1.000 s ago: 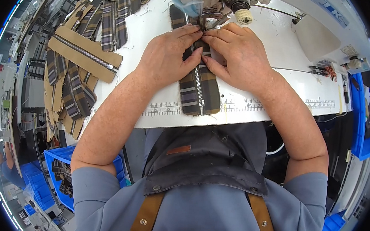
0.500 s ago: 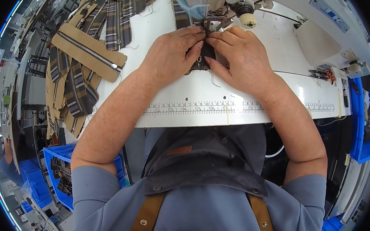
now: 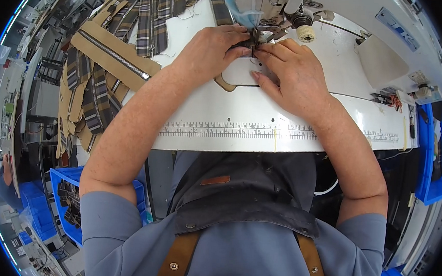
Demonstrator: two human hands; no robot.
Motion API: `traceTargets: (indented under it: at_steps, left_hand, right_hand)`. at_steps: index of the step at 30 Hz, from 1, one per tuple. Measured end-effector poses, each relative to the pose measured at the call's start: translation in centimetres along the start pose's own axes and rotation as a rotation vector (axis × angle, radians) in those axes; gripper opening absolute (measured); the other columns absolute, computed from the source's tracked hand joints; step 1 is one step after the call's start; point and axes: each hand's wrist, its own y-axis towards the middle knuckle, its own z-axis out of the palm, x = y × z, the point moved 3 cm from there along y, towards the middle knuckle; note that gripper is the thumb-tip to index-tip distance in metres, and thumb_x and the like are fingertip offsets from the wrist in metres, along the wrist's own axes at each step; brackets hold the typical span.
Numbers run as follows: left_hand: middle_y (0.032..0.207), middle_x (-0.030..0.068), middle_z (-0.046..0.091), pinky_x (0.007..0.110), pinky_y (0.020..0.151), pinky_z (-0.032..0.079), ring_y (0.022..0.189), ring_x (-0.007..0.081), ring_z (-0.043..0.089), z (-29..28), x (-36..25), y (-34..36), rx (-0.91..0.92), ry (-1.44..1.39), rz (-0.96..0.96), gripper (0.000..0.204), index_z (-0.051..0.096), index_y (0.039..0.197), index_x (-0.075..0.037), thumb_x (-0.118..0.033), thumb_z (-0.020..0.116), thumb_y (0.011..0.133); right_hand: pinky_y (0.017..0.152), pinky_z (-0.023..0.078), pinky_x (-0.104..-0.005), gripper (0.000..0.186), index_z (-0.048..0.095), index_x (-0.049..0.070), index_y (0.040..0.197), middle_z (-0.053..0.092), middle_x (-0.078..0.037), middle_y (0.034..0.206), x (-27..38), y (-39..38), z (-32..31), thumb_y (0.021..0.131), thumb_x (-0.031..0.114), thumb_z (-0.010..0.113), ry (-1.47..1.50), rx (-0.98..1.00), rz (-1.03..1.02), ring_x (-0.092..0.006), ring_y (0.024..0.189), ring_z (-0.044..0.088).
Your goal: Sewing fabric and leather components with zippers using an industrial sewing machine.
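Note:
At the needle of a white sewing machine (image 3: 393, 27), a dark plaid zipper strip (image 3: 217, 7) runs back beneath the presser foot; only part of it shows. My left hand (image 3: 211, 52) is closed on its near end, thumb and fingers pressed together left of the needle. On the other side my right hand (image 3: 294, 74) rests with its fingertips beside the presser foot (image 3: 257, 38). Its thumb stands apart over the bare machine bed. What lies under the right fingertips is hard to see. A blue translucent guard (image 3: 235, 8) partly covers the strip.
Tan and plaid zipper strips (image 3: 116, 54) are heaped left of my left forearm. A printed ruler (image 3: 221, 130) runs along the table's front edge. Small tools (image 3: 387, 100) lie at the right. Blue bins (image 3: 65, 170) stand low at the left, one holding dark pieces.
The zipper strip has moved away from me under the presser foot, uncovering the machine bed between my hands. My left hand has followed it slightly; the right thumb no longer lies by the strip.

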Motion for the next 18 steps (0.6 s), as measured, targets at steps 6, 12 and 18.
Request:
traceTargets:
  at_steps: [6,12,18]
  left_hand:
    - [0.111,0.0113,0.076,0.043,0.093,0.057,0.104,0.0331,0.071,-1.4,0.0,2.5,0.303,0.136,0.048,0.026,0.074,0.117,-0.004,-0.012,0.061,0.096]
    - [0.102,0.0092,0.076,0.04,0.088,0.059,0.101,0.0293,0.073,-0.9,1.4,3.1,0.321,0.429,0.156,0.02,0.075,0.107,-0.01,-0.007,0.061,0.092]
    - [0.101,0.0033,0.075,0.033,0.094,0.058,0.104,0.0212,0.073,-3.4,3.9,5.1,0.274,0.935,0.532,0.009,0.075,0.093,-0.009,-0.008,0.068,0.086]
  right_hand:
    - [0.086,0.053,-0.0411,0.03,0.076,0.001,0.106,0.073,-0.009,0.109,-0.1,0.1,-0.7,0.085,0.023,0.077,0.056,-0.043,-0.029,-0.0271,0.102,0.066]
    - [0.088,0.053,-0.0414,0.03,0.075,0.0,0.107,0.072,-0.01,0.111,0.4,0.3,-1.1,0.085,0.02,0.076,0.078,-0.024,-0.045,-0.0282,0.102,0.067]
    - [0.09,0.053,-0.0409,0.031,0.075,0.0,0.11,0.072,-0.01,0.113,0.7,0.4,-1.3,0.086,0.021,0.076,0.049,0.013,-0.03,-0.0275,0.105,0.067]
